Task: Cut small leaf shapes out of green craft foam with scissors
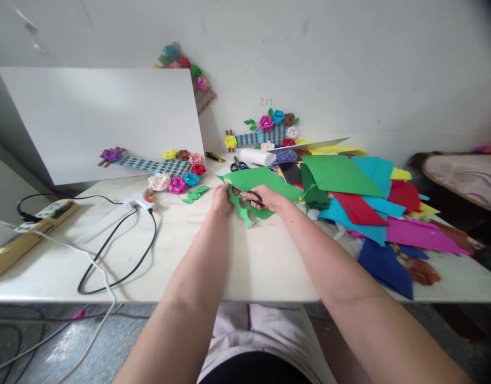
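Note:
My left hand [221, 199] pinches the edge of a green paper sheet [265, 180] above the middle of the table. In my right hand [269, 198] is a pair of black-handled scissors [255, 198], its blades pointing left at the sheet near my left fingers. The sheet's near edge is ragged, with curved pieces cut out of it. Several small green paper leaves [195, 195] lie on the table to the left of my left hand. Part of the blades is hidden by the paper and fingers.
Coloured paper sheets [345, 176] pile up on the right. Behind lie a second pair of scissors [239, 164], a white roll [257, 157] and a cutter knife [214, 156]. At left are a glue gun [140, 201] with its cord, a power strip [33, 229] and a flower-decorated woven strip [157, 165].

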Tool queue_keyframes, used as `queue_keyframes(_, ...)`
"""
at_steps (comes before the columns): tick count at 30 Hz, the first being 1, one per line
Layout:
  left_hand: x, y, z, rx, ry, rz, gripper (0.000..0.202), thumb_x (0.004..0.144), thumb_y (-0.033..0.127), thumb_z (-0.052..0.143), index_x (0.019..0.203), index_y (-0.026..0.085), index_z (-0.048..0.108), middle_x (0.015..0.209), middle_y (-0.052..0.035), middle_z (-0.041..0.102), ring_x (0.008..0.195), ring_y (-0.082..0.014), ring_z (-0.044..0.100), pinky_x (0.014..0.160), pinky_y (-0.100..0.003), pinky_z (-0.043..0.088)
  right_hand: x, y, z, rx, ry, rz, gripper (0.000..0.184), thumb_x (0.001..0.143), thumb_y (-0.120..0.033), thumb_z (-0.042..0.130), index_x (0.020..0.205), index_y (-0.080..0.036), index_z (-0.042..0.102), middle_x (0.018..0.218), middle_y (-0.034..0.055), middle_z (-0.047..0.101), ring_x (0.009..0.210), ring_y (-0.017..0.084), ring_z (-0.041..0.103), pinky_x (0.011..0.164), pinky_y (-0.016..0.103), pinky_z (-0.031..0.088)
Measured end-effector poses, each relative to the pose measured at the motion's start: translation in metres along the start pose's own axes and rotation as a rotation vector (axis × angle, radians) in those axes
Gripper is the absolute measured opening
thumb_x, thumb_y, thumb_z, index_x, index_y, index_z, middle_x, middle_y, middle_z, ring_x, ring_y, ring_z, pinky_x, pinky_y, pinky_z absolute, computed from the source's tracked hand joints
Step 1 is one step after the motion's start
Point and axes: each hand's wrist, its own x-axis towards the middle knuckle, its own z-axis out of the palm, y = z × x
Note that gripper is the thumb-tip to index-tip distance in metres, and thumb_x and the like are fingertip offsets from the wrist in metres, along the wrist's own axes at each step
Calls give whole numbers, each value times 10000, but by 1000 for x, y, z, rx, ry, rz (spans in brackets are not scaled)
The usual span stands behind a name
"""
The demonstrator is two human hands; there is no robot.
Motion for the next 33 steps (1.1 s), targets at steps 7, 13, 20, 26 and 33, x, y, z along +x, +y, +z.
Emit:
queue_keyframes(7, -2, 0, -3, 22, -102, 17, 184, 668, 89, 623, 660, 164, 454, 548, 19, 535, 493, -126, 566, 514, -235, 428, -5, -1, -11, 62, -81, -23, 460, 750, -562, 635, 795, -105, 608, 451, -13, 555, 317, 51, 452, 281, 137, 234)
queue_keyframes(13, -1, 0, -6, 74, -136, 29, 226, 638, 79, 623, 645, 177, 420, 526, 36, 513, 453, -98, 531, 433, -199, 342, -6, -2, -12, 55, -67, -18, 490, 756, -586, 616, 811, -100, 616, 444, -16, 553, 306, 50, 449, 279, 142, 259)
queue_keyframes(20, -4, 1, -4, 64, -197, 21, 162, 614, 64, 586, 672, 165, 472, 576, 8, 563, 500, -108, 553, 500, -220, 418, -7, -10, -7, -12, -54, -51, 461, 759, -553, 634, 787, -94, 616, 423, -7, 551, 295, 57, 453, 264, 141, 255)
queue_keyframes(26, -1, 0, -5, 167, 11, 29, 146, 626, 131, 602, 620, 182, 465, 420, 62, 365, 347, -72, 351, 378, -215, 307, -3, -10, -1, 1, -24, -38, 384, 738, -485, 693, 725, -117, 583, 413, -23, 541, 295, 51, 434, 302, 145, 345)
queue_keyframes(33, 2, -4, -13, 186, 41, 58, 200, 654, 275, 642, 620, 188, 465, 426, 58, 347, 362, -89, 392, 374, -225, 311, 3, -10, 18, -31, 63, -57, 361, 684, -425, 755, 622, -128, 558, 383, -35, 517, 292, 44, 408, 310, 152, 333)
